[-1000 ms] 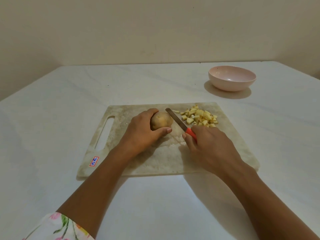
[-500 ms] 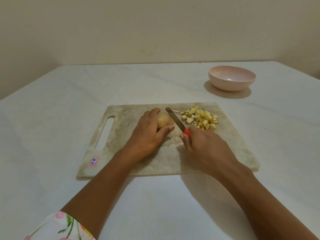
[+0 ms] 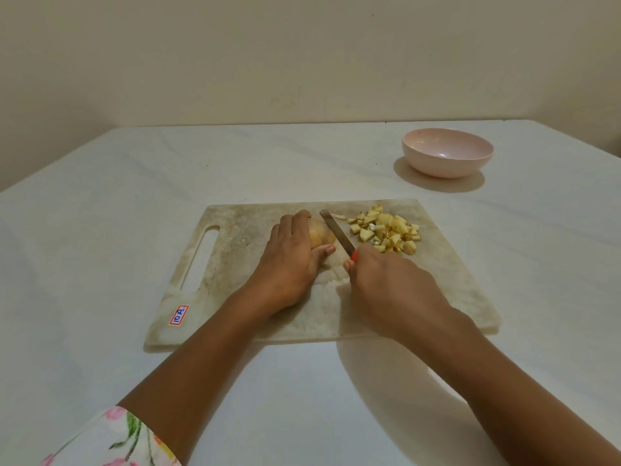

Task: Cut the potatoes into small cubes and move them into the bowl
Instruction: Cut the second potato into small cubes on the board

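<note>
1 potato, 1 knife, 1 bowl

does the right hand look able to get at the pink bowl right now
Probably yes: only the low potato cubes lie between the right hand and the bowl, though its grip holds the knife.

Sticker: we read "10A", though the characters are small and turned sideways to us.
Colours: we see dark blue characters in a red frame on white.
Place: board, near-left corner, just below its handle slot.
</note>
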